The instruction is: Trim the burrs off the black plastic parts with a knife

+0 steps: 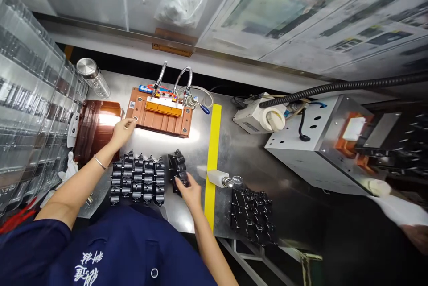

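Note:
My right hand (190, 191) grips the near end of a black ribbed plastic part (177, 165) on the steel bench. At the front left corner of a copper-brown fixture block (160, 126) is my left hand (124, 130), its fingers pressed together; what they hold, if anything, is too small to make out. An orange strip (163, 108) lies across the fixture, under a white bar with wires and two bent metal hoses. Left of the black part, several similar black parts (137, 181) stand side by side in rows.
A yellow tape line (213, 143) crosses the bench, with a small white bottle (219, 179) on it. Further right are more black parts (252, 214) and a metal machine (310, 138). A brown roll (96, 125), glass flask (93, 76) and stacked clear trays (30, 76) stand left. Another person's arm (401, 208) shows right.

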`<state>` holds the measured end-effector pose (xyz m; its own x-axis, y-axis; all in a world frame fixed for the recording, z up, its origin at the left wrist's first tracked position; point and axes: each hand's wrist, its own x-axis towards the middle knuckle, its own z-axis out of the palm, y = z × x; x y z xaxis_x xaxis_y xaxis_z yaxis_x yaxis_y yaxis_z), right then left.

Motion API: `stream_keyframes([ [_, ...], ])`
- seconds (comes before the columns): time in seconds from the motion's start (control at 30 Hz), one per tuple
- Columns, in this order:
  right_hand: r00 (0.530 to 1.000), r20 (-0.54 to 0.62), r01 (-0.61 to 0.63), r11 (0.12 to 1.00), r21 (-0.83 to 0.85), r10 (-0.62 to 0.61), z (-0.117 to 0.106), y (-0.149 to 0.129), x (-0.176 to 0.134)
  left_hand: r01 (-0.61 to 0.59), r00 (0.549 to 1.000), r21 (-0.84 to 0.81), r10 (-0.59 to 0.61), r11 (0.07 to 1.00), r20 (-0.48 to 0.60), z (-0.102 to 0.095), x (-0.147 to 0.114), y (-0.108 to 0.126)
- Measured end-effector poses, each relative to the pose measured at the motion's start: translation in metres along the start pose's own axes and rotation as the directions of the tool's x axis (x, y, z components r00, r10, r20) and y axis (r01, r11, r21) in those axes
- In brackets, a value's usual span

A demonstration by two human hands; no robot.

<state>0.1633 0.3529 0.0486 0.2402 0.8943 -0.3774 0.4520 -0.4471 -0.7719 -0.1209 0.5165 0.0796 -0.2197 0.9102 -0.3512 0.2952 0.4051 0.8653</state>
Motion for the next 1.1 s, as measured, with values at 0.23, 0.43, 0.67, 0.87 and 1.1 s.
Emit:
stream_keyframes([
  [0.23, 0.759, 0.197, 0.632, 0.631, -0.45, -0.62, 0.039, -0.091, 0.112, -0.68, 0.729, 0.473, 0.586, 0.56, 0.353, 0.031, -0.021, 0.011],
  [0.43, 0.69, 0.241, 0.694, 0.529, -0.488, -0.682, 0.065, -0.097, 0.159, -0.703, 0.687, 0.619, 0.559, 0.35, 0.464, 0.052, 0.029, 0.01],
  [0.67, 0.887, 0.034, 0.298, 0.515, -0.804, -0.461, -0.019, -0.093, 0.229, -0.66, 0.73, 0.691, 0.472, 0.297, 0.494, 0.07, 0.05, 0.012],
  [0.87, 0.928, 0.154, 0.284, 0.374, -0.883, -0.34, -0.052, -0.101, 0.272, -0.652, 0.735, 0.716, 0.441, 0.25, 0.515, 0.077, 0.044, 0.011],
  [1.1, 0.892, 0.286, 0.389, 0.273, -0.88, -0.35, -0.065, -0.131, 0.321, -0.652, 0.731, 0.728, 0.431, 0.212, 0.53, 0.077, 0.045, 0.014],
])
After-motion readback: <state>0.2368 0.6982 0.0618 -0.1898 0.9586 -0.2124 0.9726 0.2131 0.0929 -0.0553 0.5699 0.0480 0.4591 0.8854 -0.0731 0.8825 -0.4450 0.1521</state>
